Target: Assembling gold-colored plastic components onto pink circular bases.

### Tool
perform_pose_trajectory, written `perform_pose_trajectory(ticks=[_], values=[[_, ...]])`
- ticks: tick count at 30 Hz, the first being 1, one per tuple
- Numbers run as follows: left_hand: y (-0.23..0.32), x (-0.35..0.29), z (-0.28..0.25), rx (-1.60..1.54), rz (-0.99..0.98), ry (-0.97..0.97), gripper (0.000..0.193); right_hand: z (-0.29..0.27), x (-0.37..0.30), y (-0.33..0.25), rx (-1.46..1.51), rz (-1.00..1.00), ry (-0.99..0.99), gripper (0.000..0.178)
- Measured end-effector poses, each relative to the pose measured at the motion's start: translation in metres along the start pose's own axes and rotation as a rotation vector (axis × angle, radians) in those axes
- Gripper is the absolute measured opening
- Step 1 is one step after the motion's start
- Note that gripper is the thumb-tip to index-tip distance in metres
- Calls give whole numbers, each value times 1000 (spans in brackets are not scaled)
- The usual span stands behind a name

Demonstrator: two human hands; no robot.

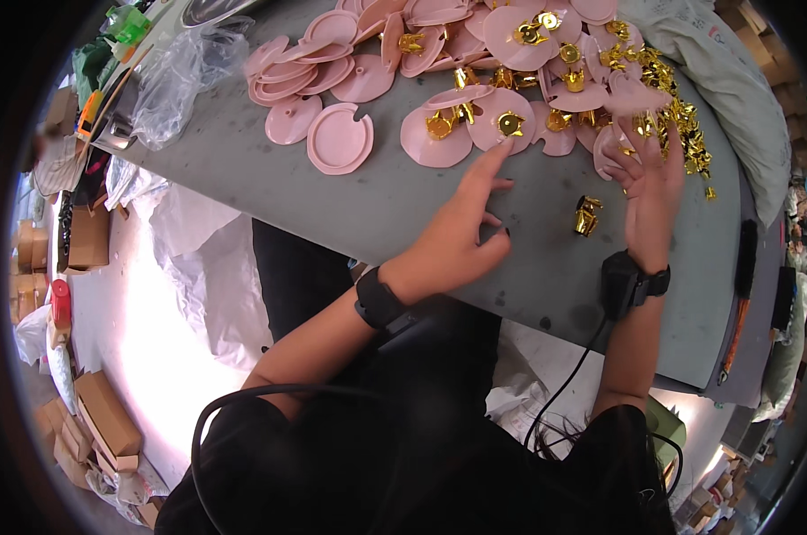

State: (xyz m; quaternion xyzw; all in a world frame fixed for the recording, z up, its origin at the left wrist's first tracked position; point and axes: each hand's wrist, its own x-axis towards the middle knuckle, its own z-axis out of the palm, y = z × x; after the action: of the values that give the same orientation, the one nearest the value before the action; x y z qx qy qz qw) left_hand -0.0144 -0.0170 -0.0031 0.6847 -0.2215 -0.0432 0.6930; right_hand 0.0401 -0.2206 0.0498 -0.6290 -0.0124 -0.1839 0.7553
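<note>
My left hand [461, 239] reaches over the near side of the grey table with its index finger stretched out and thumb apart. That fingertip is at the near edge of a pink disc [485, 134] bearing a gold metal clip [510, 123]. My right hand [646, 192] is raised at the right, its fingers apart and partly smeared. By its fingertips is a blurred pink disc [637, 96]; whether they touch I cannot tell. Between my hands lies a loose gold clip [586, 216]. A notched pink disc [340, 138] lies flat at the left.
Many pink discs [363, 78] are heaped at the far side, some with gold clips. A pile of small gold clips [684, 125] spreads at the right beside a white sack [733, 89]. Clear plastic bags [176, 85] lie at the left. A black cable [559, 392] hangs from my right wrist.
</note>
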Motion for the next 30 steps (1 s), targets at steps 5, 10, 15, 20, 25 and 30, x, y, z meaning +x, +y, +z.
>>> perform_pose_trajectory(ticks=[5, 10, 15, 20, 25, 30], values=[[-1, -1, -2, 9, -3, -1, 66, -59, 27, 7, -592, 288, -285, 23], [-2, 0, -2, -5, -25, 8, 60, -46, 15, -5, -995, 295, -748, 32], [-2, -4, -8, -43, -13, 97, 54, -44, 12, 4, -847, 460, -789, 34], [6, -16, -51, 334, 132, 412, 43, -35, 8, 21, -592, 269, -661, 29], [12, -24, -98, 868, 210, 554, 43, -36, 11, 19, -660, 207, -499, 29], [3, -30, -113, 1175, 58, 435, 52, -33, 10, 10, -695, 164, -545, 31]])
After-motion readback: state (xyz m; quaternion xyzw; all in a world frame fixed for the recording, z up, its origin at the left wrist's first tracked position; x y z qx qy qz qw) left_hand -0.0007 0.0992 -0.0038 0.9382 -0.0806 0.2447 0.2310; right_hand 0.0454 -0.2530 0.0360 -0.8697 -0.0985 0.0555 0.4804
